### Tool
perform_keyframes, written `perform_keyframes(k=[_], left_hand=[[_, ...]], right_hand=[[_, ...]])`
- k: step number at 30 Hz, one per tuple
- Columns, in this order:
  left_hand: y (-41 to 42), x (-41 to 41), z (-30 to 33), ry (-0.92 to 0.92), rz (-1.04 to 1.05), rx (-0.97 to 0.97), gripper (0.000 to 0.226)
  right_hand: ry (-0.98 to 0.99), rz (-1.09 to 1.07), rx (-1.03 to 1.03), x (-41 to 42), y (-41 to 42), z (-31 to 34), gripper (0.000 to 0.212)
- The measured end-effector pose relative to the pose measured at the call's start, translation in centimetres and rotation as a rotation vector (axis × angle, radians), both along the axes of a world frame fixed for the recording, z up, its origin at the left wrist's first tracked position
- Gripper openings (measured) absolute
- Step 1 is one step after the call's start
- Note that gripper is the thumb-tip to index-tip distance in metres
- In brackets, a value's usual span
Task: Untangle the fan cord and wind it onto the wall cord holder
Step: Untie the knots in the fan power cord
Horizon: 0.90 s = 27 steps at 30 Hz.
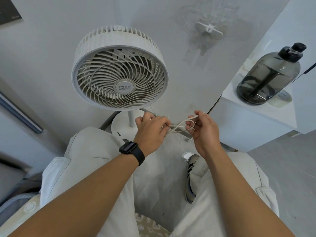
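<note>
Head view: both hands, left hand (151, 130) and right hand (204, 130), are pinching one tangled thin white cord (179, 127) mid-frame; one smoky plastic bottle (268, 74) is standing at right, contents unclear.

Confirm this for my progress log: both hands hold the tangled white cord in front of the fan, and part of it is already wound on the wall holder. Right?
Not quite. The head view shows the wall cord holder bare, with no cord on it. The rest stands: the left hand and right hand both hold the tangled white cord in front of the fan.
</note>
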State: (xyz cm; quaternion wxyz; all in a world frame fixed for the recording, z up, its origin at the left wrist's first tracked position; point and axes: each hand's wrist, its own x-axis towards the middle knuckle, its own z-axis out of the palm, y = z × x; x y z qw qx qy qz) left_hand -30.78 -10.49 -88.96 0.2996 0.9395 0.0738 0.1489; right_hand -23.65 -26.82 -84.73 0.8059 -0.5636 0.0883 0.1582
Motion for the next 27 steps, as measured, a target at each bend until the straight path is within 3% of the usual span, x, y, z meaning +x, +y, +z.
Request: perform_keyframes(k=[6, 11, 15, 21, 25, 27], left_hand=[[-0.2, 0.0, 0.6, -0.139, 0.023, -0.094, 0.001], [-0.1, 0.3, 0.2, -0.125, 0.05, -0.266, 0.012], [-0.1, 0.2, 0.6, -0.068, 0.109, -0.534, 0.008], [-0.4, 0.2, 0.5, -0.026, 0.177, -0.67, 0.022], [-0.3, 0.3, 0.6, 0.023, 0.135, -0.86, 0.016], [-0.3, 0.3, 0.6, 0.009, 0.091, -0.828, 0.014]], right_hand=[[0.133, 0.026, 0.028, 0.4, -0.4, -0.2, 0.016], [0.155, 0.129, -0.036, 0.2, -0.4, -0.1, 0.015], [0.158, 0.17, -0.058, 0.0, -0.3, 0.1, 0.017], [0.123, 0.236, -0.095, -0.2, 0.0, -0.4, 0.021], [0.093, 0.274, -0.117, -0.1, 0.1, -1.0, 0.023], [0.075, 0.275, -0.119, -0.1, 0.1, -1.2, 0.023]])
